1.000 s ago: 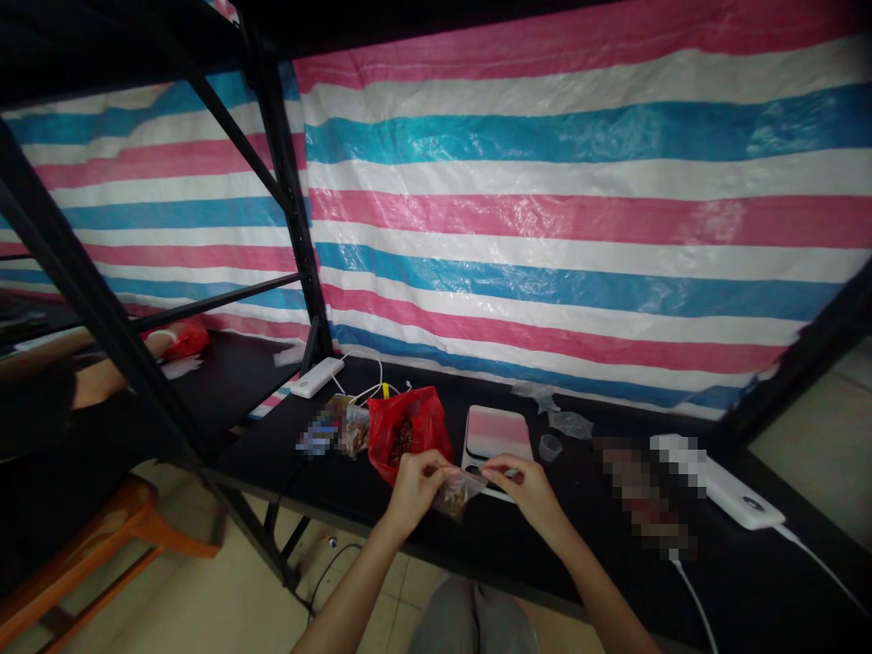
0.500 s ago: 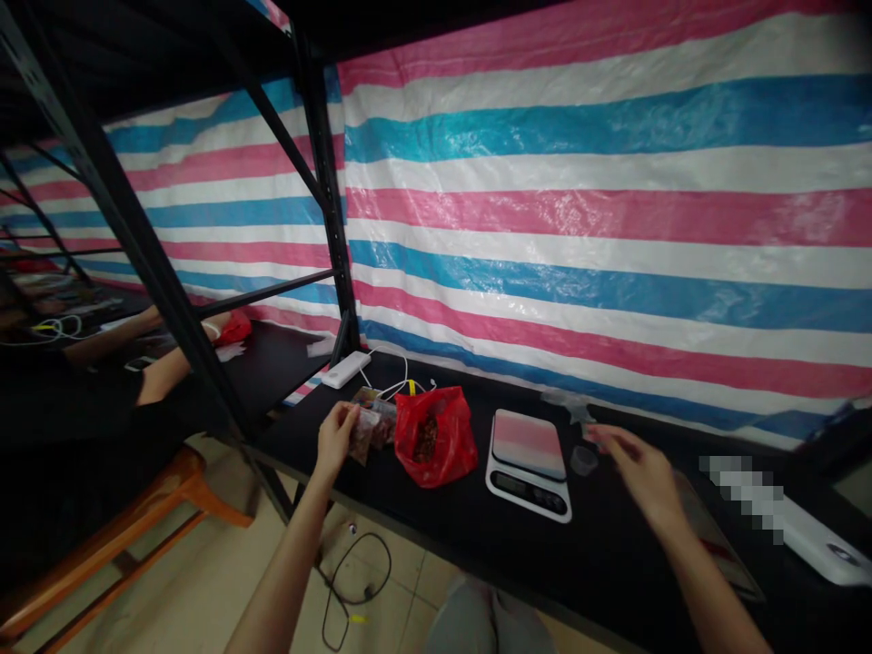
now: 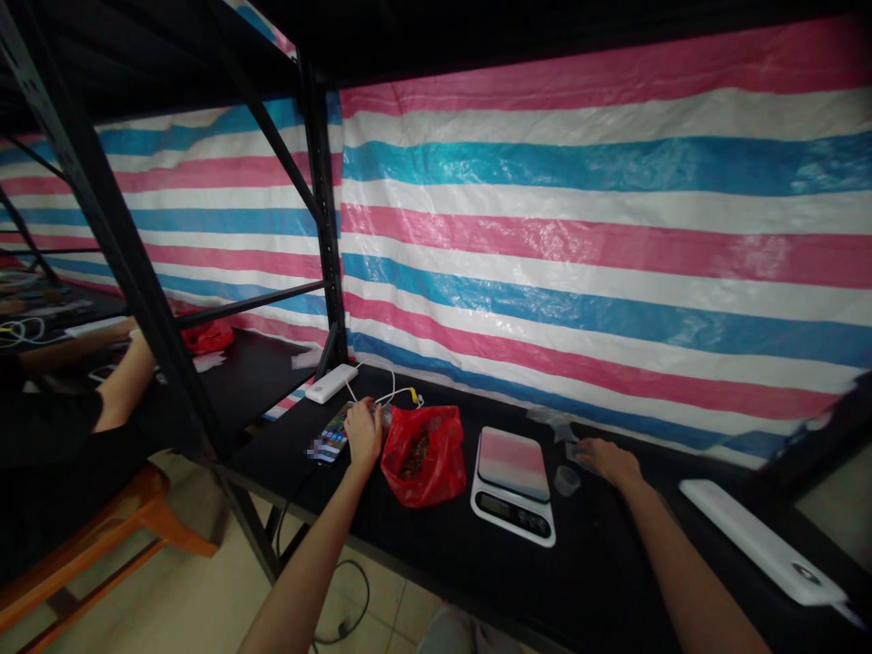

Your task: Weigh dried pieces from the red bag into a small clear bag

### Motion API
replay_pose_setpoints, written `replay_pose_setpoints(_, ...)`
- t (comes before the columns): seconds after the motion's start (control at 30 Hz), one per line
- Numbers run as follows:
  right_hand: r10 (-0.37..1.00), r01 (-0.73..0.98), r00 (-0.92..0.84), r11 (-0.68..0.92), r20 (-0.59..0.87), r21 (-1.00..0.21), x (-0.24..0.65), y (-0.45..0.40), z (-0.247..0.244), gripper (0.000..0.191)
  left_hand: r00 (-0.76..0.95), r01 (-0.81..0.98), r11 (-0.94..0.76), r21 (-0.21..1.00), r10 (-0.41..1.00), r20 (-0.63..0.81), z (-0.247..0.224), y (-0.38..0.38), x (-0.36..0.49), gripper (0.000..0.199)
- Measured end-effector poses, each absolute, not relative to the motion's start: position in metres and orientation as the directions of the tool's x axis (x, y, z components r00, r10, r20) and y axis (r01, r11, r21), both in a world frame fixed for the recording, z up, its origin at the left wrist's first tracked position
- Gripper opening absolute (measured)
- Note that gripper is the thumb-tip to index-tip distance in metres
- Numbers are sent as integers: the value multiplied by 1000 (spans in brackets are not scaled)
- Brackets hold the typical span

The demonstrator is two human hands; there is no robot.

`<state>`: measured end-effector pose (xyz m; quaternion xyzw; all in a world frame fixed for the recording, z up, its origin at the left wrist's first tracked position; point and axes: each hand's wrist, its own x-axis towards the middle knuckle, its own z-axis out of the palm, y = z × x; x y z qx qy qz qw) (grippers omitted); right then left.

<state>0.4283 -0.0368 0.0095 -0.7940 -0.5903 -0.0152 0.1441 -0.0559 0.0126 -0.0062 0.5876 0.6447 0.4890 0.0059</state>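
Digital kitchen scale (image 3: 512, 484) is the reference, sitting on the black bench top (image 3: 613, 581), display toward the person, nothing on the platform.

Left of scale: red plastic bag (image 3: 422, 463), touching-close, mouth open, loose brown dried pieces (image 3: 415, 454) visible inside. Further left, just past the bag: left hand (image 3: 363, 434), fingers curled down, knuckles up, next to a smartphone (image 3: 331, 440) lying on the bench, its lower end pixelated. Small item at the fingertips, too small to identify; can't tell if it's pinched.

Right of scale: right hand (image 3: 606, 461), fingers together and lying low on the bench, nothing held. Nearest to it are a small transparent cup (image 3: 567, 480) and a transparent plastic scrap (image 3: 555, 421), both between hand and scale. Further right, well apart: white power bank (image 3: 763, 540).

Behind the bag, left of scale: second white power bank (image 3: 331, 382) with white cable (image 3: 385, 396), against the striped tarp (image 3: 579, 236).

Far left, beyond the black steel shelf upright (image 3: 325, 218): co-worker's arm (image 3: 126, 386) reaching onto the next bench, red bag (image 3: 206, 338) there. Orange wooden chair (image 3: 88, 518) below that.
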Motion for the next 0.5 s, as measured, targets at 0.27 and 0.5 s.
replay_pose_setpoints(0.27,910,903,361,-287,202,-319,433,-49,31,35,-487,733,-212,646,501,716,7,-11,-70,30)
replay_pose_setpoints(0.5,862,738,212,168,460,-654,376,-80,74,41,-365,446,-612,653,542,757,73,-67,-11,18)
